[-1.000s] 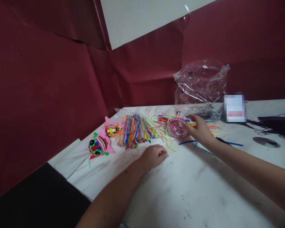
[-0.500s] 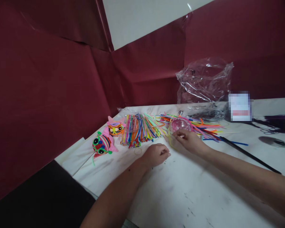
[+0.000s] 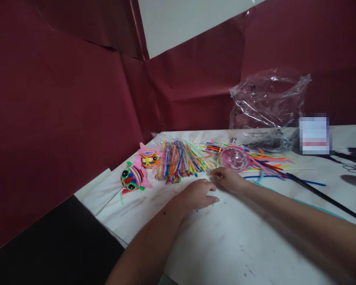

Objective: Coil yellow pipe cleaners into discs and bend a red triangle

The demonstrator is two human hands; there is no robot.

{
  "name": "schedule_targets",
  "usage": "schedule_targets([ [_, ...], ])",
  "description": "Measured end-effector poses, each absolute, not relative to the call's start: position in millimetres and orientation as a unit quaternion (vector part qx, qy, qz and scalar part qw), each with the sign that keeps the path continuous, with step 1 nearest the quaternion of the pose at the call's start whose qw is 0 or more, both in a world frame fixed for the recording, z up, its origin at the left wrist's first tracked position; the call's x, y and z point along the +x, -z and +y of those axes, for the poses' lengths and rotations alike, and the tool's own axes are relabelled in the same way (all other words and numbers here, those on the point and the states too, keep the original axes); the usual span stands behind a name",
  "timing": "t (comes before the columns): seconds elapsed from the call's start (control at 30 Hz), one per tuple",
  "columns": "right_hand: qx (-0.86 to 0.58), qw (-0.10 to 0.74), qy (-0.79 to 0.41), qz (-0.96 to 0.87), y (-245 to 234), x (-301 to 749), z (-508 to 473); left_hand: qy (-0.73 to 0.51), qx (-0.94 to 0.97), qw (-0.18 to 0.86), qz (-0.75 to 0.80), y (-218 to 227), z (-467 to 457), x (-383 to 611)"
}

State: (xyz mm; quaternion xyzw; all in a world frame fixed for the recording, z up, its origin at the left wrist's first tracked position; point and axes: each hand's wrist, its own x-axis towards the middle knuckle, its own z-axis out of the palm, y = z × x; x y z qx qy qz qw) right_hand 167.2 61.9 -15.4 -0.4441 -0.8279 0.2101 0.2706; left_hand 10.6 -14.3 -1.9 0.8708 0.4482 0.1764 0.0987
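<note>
My left hand (image 3: 199,194) hovers low over the white tabletop, thumb and fingers apart, with nothing visible in it. Just beyond it, my right hand (image 3: 226,179) has its fingertips pinched together; anything between them is too small to make out. Those fingertips are by the loose ends of a thick bundle of multicoloured pipe cleaners (image 3: 178,160). Behind the right hand sits a clear round bowl (image 3: 235,158) with a pink rim, among more scattered pipe cleaners (image 3: 269,163). A light blue pipe cleaner (image 3: 317,208) runs partly hidden behind my right forearm.
Two colourful pipe-cleaner animal faces (image 3: 133,177) lie at the left. A thin ring (image 3: 177,189) is near my left hand. A black rod (image 3: 326,198) lies at right. Clear plastic bag (image 3: 268,107) and a blurred box (image 3: 315,134) stand at the back, before a dark red covering (image 3: 192,87).
My right hand has moved left and down from the bowl, towards the left hand. My left hand's fingers have spread. The yellow strand by the right hand no longer hangs there. The view has shifted slightly.
</note>
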Motion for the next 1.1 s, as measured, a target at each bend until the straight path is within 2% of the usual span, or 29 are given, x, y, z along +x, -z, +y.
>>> schedule_targets([
  [0.33, -0.531, 0.224, -0.212, -0.79, 14.7, 131.0, 89.5, -0.116, 0.886, 0.077, 0.443, -6.0, -16.0, 10.2],
  [0.83, -0.588, 0.294, -0.17, -0.734, 17.4, 148.7, 102.1, -0.098, 0.873, 0.067, 0.473, -5.6, -10.2, 3.3],
  [1.1, -0.546, 0.304, -0.077, -0.777, 11.3, 135.5, 90.7, -0.11, 0.872, 0.073, 0.471, -4.5, -8.9, 2.0],
])
